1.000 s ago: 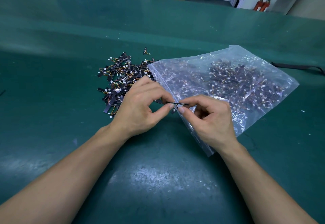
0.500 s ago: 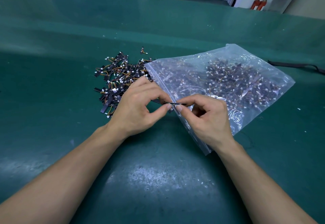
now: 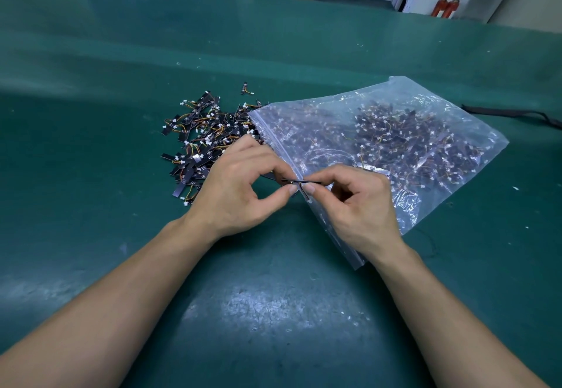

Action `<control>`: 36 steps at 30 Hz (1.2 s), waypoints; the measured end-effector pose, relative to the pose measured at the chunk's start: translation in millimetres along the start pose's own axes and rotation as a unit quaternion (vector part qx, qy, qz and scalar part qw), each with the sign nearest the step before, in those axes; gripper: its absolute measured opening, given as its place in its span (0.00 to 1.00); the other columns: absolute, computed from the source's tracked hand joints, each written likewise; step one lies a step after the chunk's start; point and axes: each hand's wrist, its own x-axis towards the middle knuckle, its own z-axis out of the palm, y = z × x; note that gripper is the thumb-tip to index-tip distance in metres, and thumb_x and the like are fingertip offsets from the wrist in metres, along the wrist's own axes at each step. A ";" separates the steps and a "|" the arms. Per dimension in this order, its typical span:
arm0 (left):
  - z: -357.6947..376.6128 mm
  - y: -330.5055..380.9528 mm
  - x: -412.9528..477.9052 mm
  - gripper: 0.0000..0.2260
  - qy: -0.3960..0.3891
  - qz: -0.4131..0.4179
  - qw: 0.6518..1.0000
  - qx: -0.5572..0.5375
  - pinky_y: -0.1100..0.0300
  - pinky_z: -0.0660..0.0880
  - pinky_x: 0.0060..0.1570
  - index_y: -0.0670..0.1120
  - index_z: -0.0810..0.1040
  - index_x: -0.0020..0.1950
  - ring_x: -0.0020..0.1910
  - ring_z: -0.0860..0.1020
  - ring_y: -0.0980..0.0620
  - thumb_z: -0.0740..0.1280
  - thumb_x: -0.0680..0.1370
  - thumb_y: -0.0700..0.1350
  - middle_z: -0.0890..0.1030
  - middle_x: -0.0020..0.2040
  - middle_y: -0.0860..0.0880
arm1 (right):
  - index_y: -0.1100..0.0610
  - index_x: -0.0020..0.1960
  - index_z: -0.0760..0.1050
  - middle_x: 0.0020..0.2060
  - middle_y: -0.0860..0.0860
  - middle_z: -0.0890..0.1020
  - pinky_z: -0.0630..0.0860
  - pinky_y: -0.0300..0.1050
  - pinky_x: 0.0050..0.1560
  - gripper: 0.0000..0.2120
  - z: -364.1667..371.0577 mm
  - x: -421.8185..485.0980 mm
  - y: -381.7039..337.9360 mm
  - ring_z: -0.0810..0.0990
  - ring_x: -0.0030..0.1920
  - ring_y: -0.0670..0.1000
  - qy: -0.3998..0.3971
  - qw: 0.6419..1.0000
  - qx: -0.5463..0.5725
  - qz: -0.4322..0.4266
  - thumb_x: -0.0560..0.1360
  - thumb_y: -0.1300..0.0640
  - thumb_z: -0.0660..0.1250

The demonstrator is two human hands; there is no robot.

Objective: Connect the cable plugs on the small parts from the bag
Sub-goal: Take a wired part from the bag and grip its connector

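Small parts [image 3: 203, 141] are lying in a loose pile on the green desk [image 3: 273, 311], just left of the mouth of the bag [image 3: 425, 156]. Many more are showing through its clear plastic, and the bag itself is lying flat to the right. Both hands are holding one thin black part [image 3: 299, 181] just above the bag's zip edge. The left hand [image 3: 240, 186] is pinching one end between thumb and forefinger. The right hand [image 3: 359, 205] is pinching the other end the same way, with its remaining fingers curled in. Whether the plug on this piece is seated is too small to tell. By my judgement the work is sitting in its early-to-middle stretch. The pile on the desk is probably the finished lot, though the wires there are not showing clearly enough to confirm it. The bag is holding far more pieces waiting their turn.
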 end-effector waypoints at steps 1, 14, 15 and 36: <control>0.1 0.3 -0.2 0.02 -0.001 -0.001 1.000 0.001 0.59 0.71 0.47 0.46 0.84 0.43 0.43 0.75 0.49 0.76 0.74 0.41 0.82 0.40 0.54 | 0.53 0.44 0.86 0.32 0.32 0.78 0.64 0.27 0.32 0.03 -0.3 -0.1 -0.4 0.72 0.27 0.40 -0.001 1.000 0.001 0.000 0.73 0.60 0.76; -1.7 0.4 0.1 0.02 -0.005 -0.005 1.000 0.003 0.57 0.72 0.45 0.46 0.84 0.42 0.42 0.74 0.49 0.75 0.74 0.41 0.81 0.38 0.53 | 0.48 0.44 0.85 0.31 0.36 0.79 0.65 0.30 0.31 0.05 2.0 -0.4 -2.5 0.72 0.26 0.46 -0.009 1.000 0.004 0.024 0.72 0.58 0.75; -1.8 0.0 -0.2 0.02 -0.005 -0.005 1.000 0.000 0.56 0.72 0.45 0.46 0.84 0.42 0.42 0.74 0.49 0.75 0.74 0.41 0.81 0.38 0.53 | 0.48 0.44 0.85 0.31 0.36 0.79 0.64 0.29 0.31 0.04 2.1 -0.4 -2.7 0.72 0.26 0.45 -0.012 1.000 0.001 0.024 0.73 0.58 0.75; 1.1 1.5 -1.6 0.02 -0.012 -0.026 1.000 -0.005 0.60 0.72 0.46 0.46 0.83 0.42 0.43 0.74 0.50 0.74 0.74 0.41 0.81 0.40 0.54 | 0.49 0.43 0.85 0.32 0.37 0.80 0.65 0.30 0.30 0.06 0.7 -1.6 -3.5 0.72 0.25 0.45 -0.020 0.999 0.004 0.050 0.73 0.59 0.75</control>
